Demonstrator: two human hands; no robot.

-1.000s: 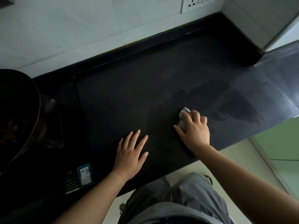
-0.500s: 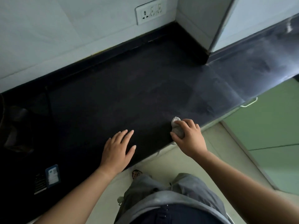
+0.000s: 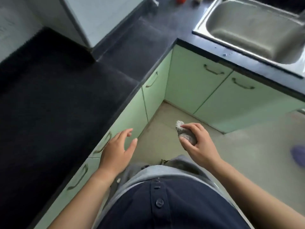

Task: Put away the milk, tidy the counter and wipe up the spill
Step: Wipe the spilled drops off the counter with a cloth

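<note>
Since the earlier frame both hands have come off the worktop [image 3: 57, 103] and the view has swung toward the sink [image 3: 257, 28]. The right hand [image 3: 198, 146] now hangs over the floor [image 3: 247, 154], fingers curled tight round the balled grey cloth [image 3: 184, 134], one end poking out past the fingertips toward the sink. The left hand [image 3: 117, 151] hovers empty, fingers loosely spread, just off the worktop's front edge. The sink lies ahead and to the right, so the cloth-holding hand is the nearer; rinsing looks likely next

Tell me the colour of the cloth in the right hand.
Grey with darker speckles; the cloth is balled in the right hand, shown in the head view.
</note>
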